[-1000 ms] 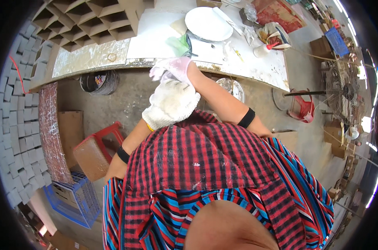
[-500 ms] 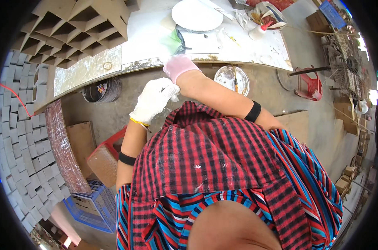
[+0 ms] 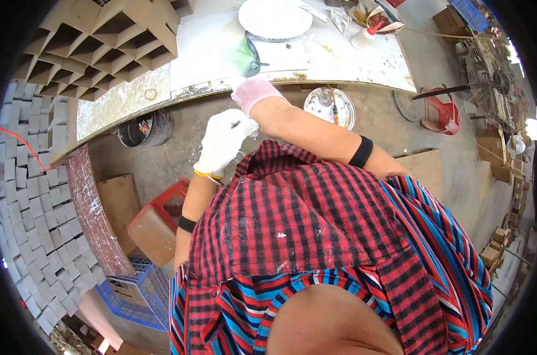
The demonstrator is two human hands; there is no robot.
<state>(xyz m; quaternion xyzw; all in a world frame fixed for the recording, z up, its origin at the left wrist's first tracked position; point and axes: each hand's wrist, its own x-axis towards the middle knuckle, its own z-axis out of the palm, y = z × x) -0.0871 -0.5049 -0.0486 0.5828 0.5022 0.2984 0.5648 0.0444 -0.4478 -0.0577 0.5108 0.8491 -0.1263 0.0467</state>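
Observation:
My left hand (image 3: 224,141), in a white knitted glove with a yellow cuff edge, is closed, its fingertips curled in against my right wrist; what they grip, if anything, is hidden. My right hand (image 3: 255,94) wears a thin pale pink glove and reaches over the near edge of the white worktable (image 3: 203,56). Glare washes out its fingers. Just beyond them is a translucent green thing with a dark rim (image 3: 249,58); whether the hand touches it cannot be told. Farther back on the table lies a white round disc (image 3: 275,19).
A cardboard divider grid (image 3: 111,38) occupies the table's left end. On the right stand a white bottle with a red cap (image 3: 363,38) and a fan (image 3: 490,83). Below the table are a dark bucket (image 3: 139,131) and a white bucket (image 3: 322,109). A red-framed chair (image 3: 156,228) stands left.
My left hand has turned slightly more upright and stays against my right wrist. The view has shifted slightly; my right hand remains at the table edge.

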